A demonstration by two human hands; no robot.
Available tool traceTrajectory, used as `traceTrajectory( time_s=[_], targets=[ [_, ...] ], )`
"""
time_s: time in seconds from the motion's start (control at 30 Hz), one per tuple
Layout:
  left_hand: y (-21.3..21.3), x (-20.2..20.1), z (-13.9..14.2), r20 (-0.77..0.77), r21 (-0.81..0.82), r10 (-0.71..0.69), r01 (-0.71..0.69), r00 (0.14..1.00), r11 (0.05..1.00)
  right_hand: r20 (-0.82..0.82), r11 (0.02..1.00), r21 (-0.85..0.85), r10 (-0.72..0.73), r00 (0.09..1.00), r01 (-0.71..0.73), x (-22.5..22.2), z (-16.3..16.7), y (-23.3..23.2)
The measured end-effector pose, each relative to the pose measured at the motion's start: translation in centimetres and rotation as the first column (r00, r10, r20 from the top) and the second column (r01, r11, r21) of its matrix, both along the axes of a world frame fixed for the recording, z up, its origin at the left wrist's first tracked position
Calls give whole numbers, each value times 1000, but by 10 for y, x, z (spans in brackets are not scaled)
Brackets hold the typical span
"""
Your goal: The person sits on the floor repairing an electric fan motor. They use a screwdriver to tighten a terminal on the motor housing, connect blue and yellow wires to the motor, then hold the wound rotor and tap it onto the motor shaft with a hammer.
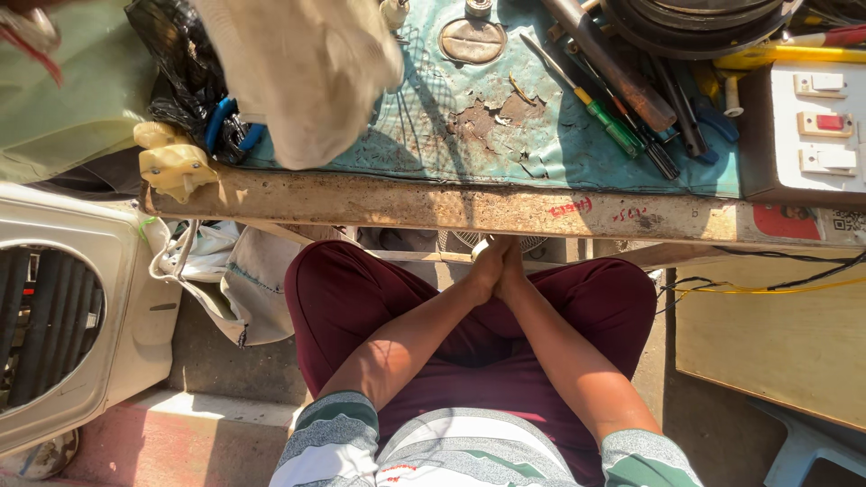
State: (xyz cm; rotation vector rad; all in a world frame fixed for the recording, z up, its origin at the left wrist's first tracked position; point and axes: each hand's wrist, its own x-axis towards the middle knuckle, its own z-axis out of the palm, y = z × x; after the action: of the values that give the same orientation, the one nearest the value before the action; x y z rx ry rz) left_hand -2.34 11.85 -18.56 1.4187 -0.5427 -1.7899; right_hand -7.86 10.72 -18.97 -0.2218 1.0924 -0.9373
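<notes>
Sitting in maroon trousers (361, 298), a person presses the left hand (487, 269) and right hand (512, 269) together, palm to palm, fingers straight and gripping nothing. Just beyond the fingertips runs the worn wooden edge (433, 206) of a workbench. Past that lies a cracked teal mat (469, 126). Farther right of the fingers rest a green-handled screwdriver (606, 122) and a white switch box (812, 126); farther left hangs a white cloth (307, 72).

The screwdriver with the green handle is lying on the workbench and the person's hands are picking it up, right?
Not quite. The green-handled screwdriver does lie on the workbench, but the head view shows the left hand and right hand pressed together below the bench edge, between the knees, holding nothing.
</notes>
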Motion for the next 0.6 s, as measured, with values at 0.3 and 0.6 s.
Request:
traceTrajectory(
  time_s=[0.3, 0.6],
  targets=[
    [-26, 18, -14, -479, -30, 144, -180, 866, 983, -549, 817, -290, 284, 786, -498, 19, 40, 37],
    [7, -6, 18, -285, 108, 142, -116, 948, 987, -107, 982, -138, 111, 988, -125, -3, 30, 3]
  ],
)
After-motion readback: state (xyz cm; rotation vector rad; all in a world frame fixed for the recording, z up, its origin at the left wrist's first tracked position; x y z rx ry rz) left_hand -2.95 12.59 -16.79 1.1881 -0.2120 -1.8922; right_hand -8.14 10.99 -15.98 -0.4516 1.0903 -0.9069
